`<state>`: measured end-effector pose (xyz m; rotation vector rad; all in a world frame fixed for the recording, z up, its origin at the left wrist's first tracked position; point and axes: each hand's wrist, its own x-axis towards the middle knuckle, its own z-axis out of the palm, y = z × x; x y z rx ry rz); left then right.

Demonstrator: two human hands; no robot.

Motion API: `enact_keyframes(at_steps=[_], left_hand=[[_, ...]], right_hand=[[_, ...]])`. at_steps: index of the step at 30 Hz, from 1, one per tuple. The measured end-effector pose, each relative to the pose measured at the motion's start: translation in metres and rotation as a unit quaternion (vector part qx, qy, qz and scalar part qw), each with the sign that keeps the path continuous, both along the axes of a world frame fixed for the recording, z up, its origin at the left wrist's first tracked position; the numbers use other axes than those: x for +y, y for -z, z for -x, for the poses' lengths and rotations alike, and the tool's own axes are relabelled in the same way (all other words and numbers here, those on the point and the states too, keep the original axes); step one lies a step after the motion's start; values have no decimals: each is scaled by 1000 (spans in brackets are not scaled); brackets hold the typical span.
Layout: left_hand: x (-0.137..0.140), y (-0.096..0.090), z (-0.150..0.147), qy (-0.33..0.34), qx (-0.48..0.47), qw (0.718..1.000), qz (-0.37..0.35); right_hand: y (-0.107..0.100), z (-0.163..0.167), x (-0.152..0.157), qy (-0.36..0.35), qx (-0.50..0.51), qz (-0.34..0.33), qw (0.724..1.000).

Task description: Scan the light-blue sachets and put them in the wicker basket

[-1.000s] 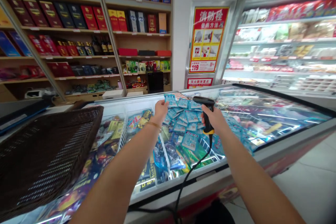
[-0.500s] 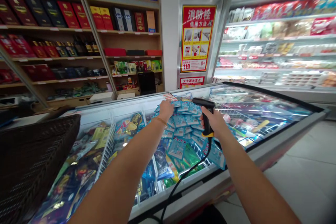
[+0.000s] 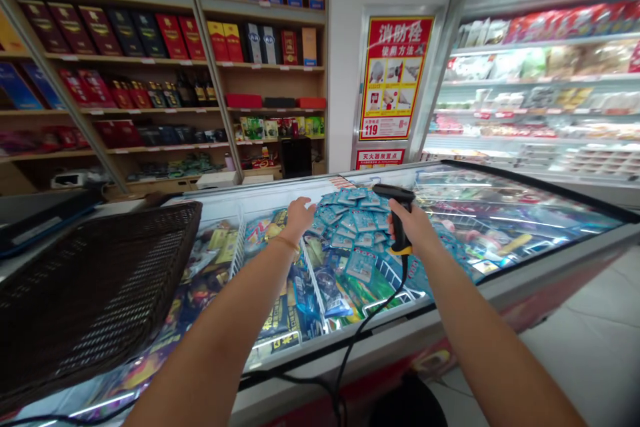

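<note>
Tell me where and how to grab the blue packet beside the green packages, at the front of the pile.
Pinch the blue packet by its near edge, probably from the near side: it looks flat, that edge uncovered. Use the left hand; the right hand holds the scanner.

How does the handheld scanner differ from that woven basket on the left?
The scanner is black with a touch of yellow; the basket is dark brown.
The scanner is small, while the basket is far larger and wide.
The scanner is gripped in the right hand, whereas neither hand touches the basket.
Both are dark overall.
</note>
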<state>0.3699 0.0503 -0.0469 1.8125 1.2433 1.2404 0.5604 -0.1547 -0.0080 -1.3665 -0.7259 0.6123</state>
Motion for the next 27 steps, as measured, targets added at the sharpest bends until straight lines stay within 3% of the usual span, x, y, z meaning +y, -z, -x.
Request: enact_keyframes(at_steps=[9, 15, 21, 27], left_hand=[[-19, 24, 107, -33, -98, 994, 30], [-34, 39, 150, -35, -173, 983, 45], [-45, 48, 161, -23, -209, 975, 69], [-62, 37, 147, 26, -216, 972, 91]], right_hand=[[7, 74, 25, -62, -1, 0, 998], [33, 144, 52, -127, 19, -16, 992], [60, 174, 65, -151, 64, -23, 986], [41, 175, 63, -162, 86, -34, 982]])
